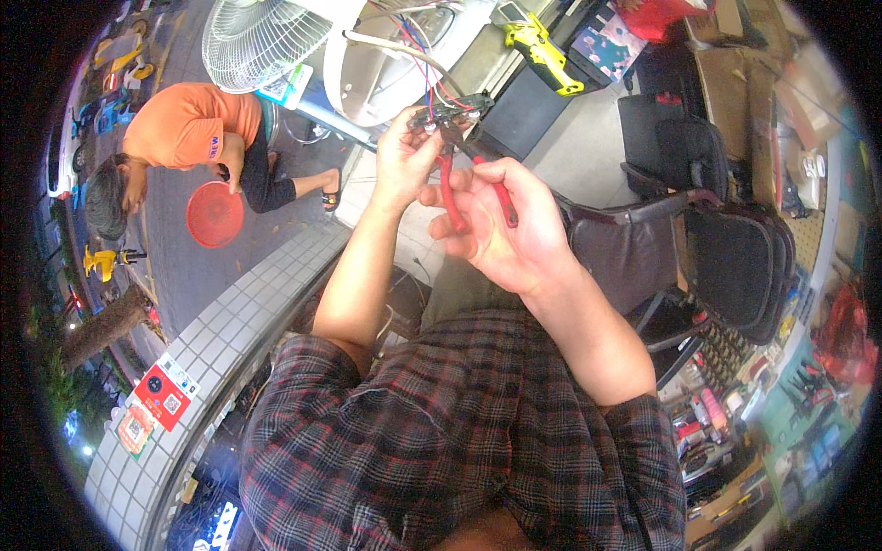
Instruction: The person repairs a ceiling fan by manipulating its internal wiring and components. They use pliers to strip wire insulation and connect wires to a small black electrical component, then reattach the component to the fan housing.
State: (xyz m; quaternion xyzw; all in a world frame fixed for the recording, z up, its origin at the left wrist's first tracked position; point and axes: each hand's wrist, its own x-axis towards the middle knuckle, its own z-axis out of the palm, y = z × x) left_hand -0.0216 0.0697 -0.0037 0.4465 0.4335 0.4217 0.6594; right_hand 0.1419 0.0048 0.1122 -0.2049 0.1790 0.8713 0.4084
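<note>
Nearest: plaid shirt (459, 441) fills the bottom edge, both forearms rising from it toward 12 o'clock.

Right hand (501, 225) clenched around red-handled pliers (473, 179), handles running through the palm, jaws pointing up to 11 o'clock.

Left hand (402, 156) just at 10 o'clock of the right, fingertips pinching a small dark wired part (450, 110). Pliers' tip meets that part; exact contact point is too small to tell.

Red, blue and white wires (424, 55) run from the part up to 12 o'clock into a white appliance housing (386, 69).

At 3 o'clock of the hands: black office chair (726, 248), well apart.

At 9 o'clock: another person in an orange shirt (188, 124) crouching on the pavement, red round basin (215, 214) just beside them.

Farther, 11 o'clock: white fan grille (262, 37). At 1 o'clock: yellow tool (542, 50) on the bench beyond the housing.
</note>
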